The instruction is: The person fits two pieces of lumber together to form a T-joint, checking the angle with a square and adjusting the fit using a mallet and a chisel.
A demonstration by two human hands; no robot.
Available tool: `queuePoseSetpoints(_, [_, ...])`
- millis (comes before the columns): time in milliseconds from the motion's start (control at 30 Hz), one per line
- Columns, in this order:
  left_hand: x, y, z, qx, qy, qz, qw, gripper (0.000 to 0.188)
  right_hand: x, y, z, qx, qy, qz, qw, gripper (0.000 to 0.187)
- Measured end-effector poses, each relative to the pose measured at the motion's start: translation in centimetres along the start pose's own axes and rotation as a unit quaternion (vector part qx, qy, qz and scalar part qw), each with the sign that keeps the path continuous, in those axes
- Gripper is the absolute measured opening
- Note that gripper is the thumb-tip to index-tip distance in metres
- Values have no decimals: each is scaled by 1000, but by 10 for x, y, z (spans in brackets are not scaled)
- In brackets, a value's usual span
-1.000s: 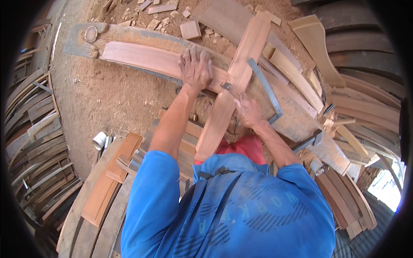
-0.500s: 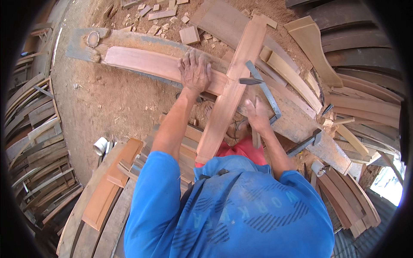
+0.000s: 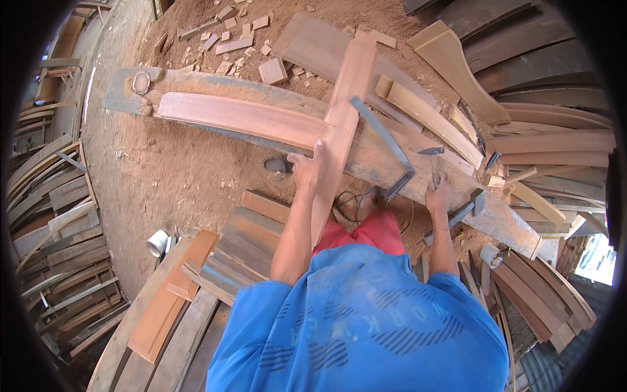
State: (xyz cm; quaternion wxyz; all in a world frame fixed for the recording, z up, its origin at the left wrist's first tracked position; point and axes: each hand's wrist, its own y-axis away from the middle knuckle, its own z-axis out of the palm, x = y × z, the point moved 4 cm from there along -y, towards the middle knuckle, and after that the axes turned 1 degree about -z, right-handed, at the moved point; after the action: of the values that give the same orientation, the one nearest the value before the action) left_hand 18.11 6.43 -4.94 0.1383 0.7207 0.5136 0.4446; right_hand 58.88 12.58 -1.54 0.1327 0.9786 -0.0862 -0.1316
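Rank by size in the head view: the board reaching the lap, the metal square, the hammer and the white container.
1. Board
2. Metal square
3. Hammer and white container, unranked: they look alike, and the right hand hides part of the hammer.

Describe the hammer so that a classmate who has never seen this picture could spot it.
Find the long plank slanting from upper left to lower right across the picture. Near its right part, look for the person's right hand, then up to the hammer it grips. Unlike the L-shaped grey square to its left, it has a small dark head on a slim handle.
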Motion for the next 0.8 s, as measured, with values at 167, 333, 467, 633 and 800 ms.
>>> queuePoseSetpoints(167, [-4, -6, 9, 0, -28, 29, 999, 112, 35, -9, 13, -35, 45, -53, 997, 62])
queuePoseSetpoints(333, [2, 3, 3, -30, -13, 21, 999, 110, 2, -4, -17, -14, 144, -1, 989, 59])
queuePoseSetpoints(467, [4, 6, -1, -45, -2, 13, 999, 105, -72, -24, -46, 83, 70, -176, 978, 47])
queuePoseSetpoints(633, [5, 8, -4, -40, 13, 9, 999, 104, -294, -49, -73, -53, -2, -389, 920, 36])
queuePoseSetpoints(800, [5, 8, 4, -37, -25, -4, 999, 100, -405, -136, 44, -190, 68, -366, 908, 36])
